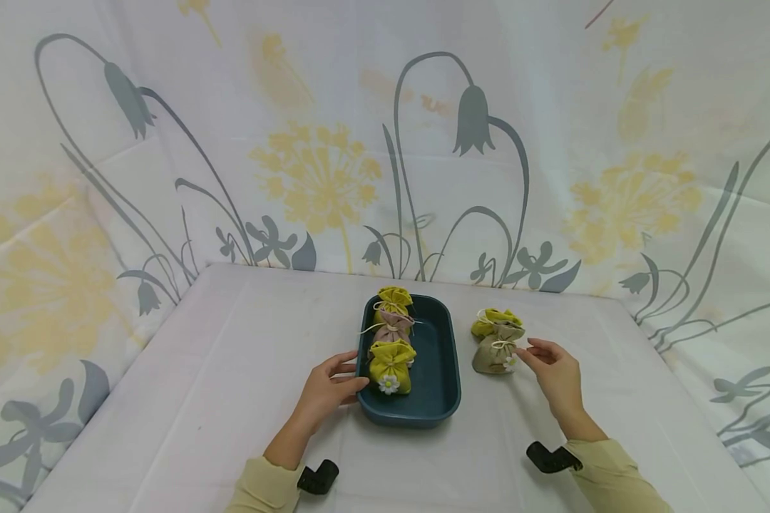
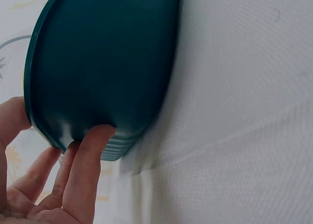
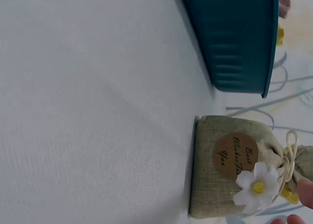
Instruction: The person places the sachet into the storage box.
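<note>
A dark teal plastic bin holds a column of small drawstring pouches along its left side. The nearest is a yellow-green pouch with a white flower; behind it come a mauve pouch and another yellow-green pouch. My left hand grips the bin's left rim, thumb at the edge and fingers on the outer wall. My right hand is beside a khaki pouch, thumb at its tied neck, fingers apart from it. That pouch stands upright, with a white flower and a round brown label.
One more yellow-green pouch stands just behind the khaki one, right of the bin. White cloth covers the table. A flower-printed curtain rises at the back and sides. Black wrist-worn devices are at both cuffs.
</note>
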`<state>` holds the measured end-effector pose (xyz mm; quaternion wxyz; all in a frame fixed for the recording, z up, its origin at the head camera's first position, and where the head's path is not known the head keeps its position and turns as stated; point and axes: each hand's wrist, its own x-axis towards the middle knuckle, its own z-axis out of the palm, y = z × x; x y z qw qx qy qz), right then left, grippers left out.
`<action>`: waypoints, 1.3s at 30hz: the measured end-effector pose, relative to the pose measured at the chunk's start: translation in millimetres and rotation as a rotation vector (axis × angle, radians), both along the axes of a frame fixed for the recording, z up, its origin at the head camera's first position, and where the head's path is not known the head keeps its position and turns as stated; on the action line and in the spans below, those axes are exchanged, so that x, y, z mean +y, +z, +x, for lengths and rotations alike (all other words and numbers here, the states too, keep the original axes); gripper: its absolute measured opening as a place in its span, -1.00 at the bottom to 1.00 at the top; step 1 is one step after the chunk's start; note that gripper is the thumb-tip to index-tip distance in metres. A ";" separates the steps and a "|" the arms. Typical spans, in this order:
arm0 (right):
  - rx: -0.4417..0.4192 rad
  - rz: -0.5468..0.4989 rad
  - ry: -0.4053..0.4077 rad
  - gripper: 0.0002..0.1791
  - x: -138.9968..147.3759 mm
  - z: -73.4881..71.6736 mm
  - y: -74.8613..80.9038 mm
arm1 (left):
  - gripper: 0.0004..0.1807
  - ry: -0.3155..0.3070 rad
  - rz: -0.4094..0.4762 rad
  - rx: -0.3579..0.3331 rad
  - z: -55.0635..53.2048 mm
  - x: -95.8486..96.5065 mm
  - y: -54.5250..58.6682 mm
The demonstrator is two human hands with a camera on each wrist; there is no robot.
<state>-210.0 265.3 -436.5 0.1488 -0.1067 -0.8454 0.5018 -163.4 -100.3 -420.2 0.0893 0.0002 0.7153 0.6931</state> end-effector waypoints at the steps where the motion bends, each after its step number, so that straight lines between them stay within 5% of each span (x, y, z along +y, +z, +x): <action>1: -0.010 0.003 0.004 -0.49 0.7 -1.4 0.0 | -0.38 0.000 0.001 -0.001 0.0 0.0 -0.1; 15: -0.159 -0.038 0.123 -0.30 1.2 -14.7 -0.3 | -0.39 0.005 -0.008 0.001 -0.1 0.8 -0.7; 39: -0.047 -0.049 0.085 -0.50 -6.0 -19.3 13.0 | -0.39 0.005 0.001 0.001 -0.2 0.0 -1.1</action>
